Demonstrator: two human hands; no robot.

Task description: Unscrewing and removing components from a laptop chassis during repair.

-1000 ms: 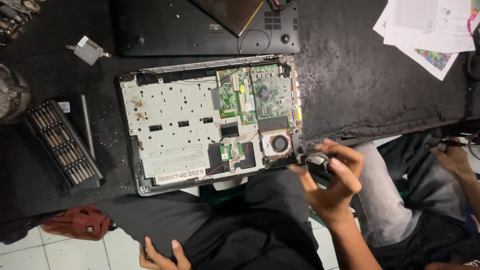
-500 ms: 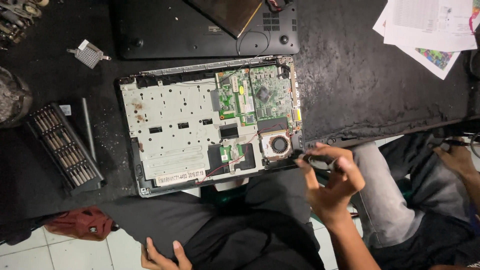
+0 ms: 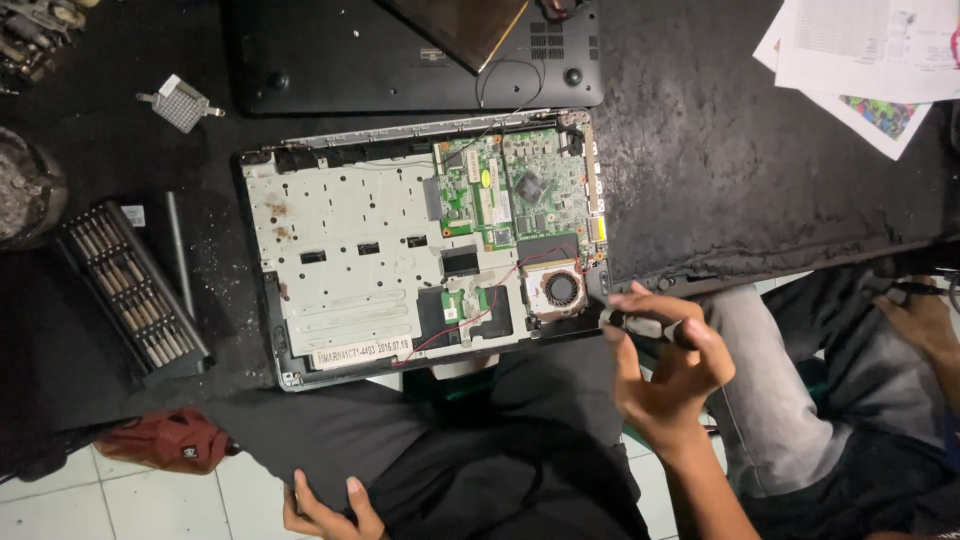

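Bits in a black ridged plastic screwdriver-bit case (image 3: 128, 290) lie near the bench's left edge. At the front edge sits the opened grey laptop chassis (image 3: 400, 270), green circuit board and small round fan (image 3: 560, 290) exposed. My left hand (image 3: 325, 510) rests open on my lap. My right hand (image 3: 665, 365) grips a slim grey-and-black screwdriver (image 3: 640, 325) just beside the fan corner.
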